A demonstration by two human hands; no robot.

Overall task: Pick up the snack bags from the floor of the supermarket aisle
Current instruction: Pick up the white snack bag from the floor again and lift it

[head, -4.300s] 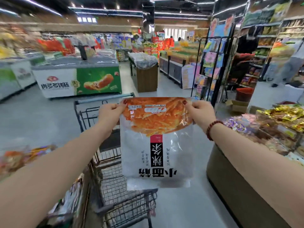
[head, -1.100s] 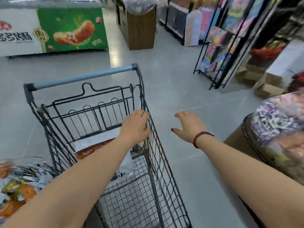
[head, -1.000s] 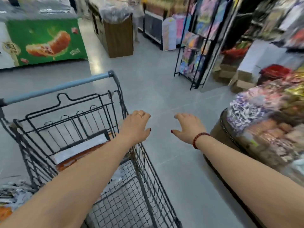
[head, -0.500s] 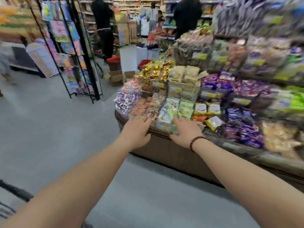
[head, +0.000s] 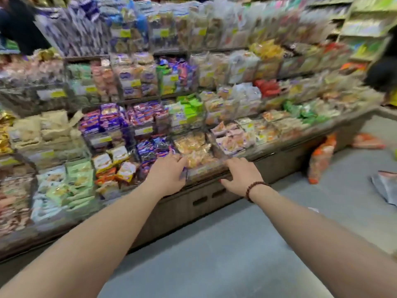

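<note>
A display stand (head: 182,209) with a brown base stands on the grey floor (head: 214,254). Its stepped shelves are full of small packets (head: 107,121) with yellow price labels (head: 58,94). A person in dark clothes (head: 19,26) is at top left

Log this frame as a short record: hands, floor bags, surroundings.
left hand: open, empty, held out toward the snack display
right hand: open, empty, beaded bracelet on wrist
orange bag: on floor, leaning against display base
second orange bag: flat on floor, farther right
silver bag: on floor, right edge of view
</note>
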